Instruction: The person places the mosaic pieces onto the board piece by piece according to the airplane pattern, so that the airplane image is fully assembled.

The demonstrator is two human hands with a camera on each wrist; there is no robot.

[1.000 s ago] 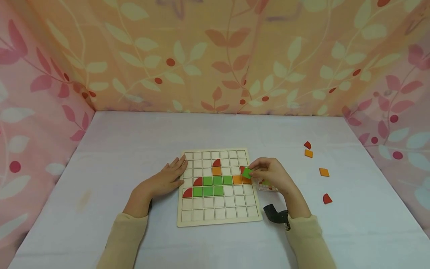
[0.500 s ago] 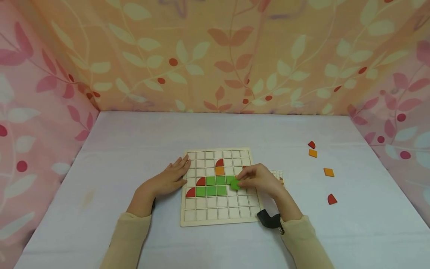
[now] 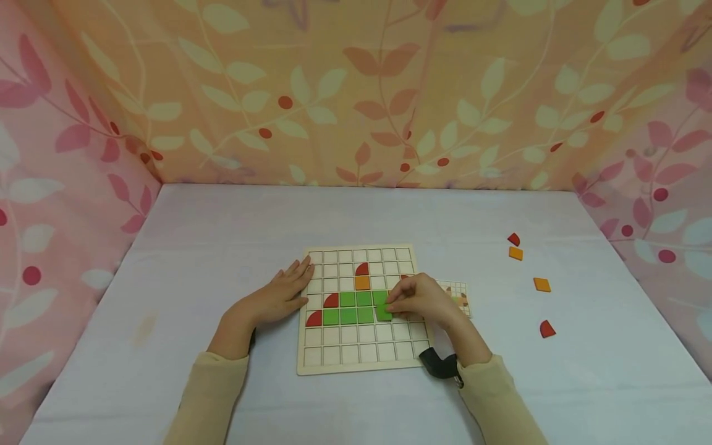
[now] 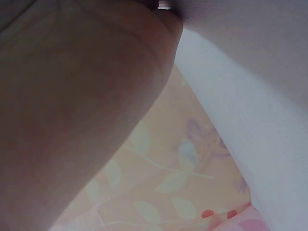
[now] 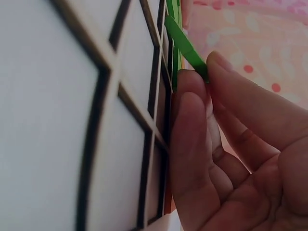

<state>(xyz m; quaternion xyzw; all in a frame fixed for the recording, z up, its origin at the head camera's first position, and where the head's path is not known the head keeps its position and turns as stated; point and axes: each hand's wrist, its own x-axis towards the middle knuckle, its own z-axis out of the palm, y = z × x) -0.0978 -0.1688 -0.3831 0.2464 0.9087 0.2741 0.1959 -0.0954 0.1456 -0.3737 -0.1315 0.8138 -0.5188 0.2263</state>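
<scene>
A pale grid board (image 3: 339, 355) lies on the table, with green, red and orange tiles set in several of its cells. My right hand (image 3: 424, 301) pinches a green square tile (image 3: 384, 313) between thumb and fingers over the cell right of the lower green row. In the right wrist view that green tile (image 5: 187, 48) is tilted, one edge down at the board and the other in the fingertips. My left hand (image 3: 276, 292) rests flat, fingers spread, on the board's left edge. The left wrist view shows mostly the hand's underside (image 4: 82, 96). Some right-hand board cells are hidden behind my right hand.
A small pattern card (image 3: 459, 298) lies right of the board, partly behind the right hand. Farther right lie loose red quarter-round tiles (image 3: 547, 329) and orange square tiles (image 3: 542, 285). Patterned cloth (image 3: 356, 93) walls the table's back and sides.
My right hand has carried the green tile left and nearer, from the board's right edge to beside the lower green row, and lowered it there. The left hand stays on the board.
</scene>
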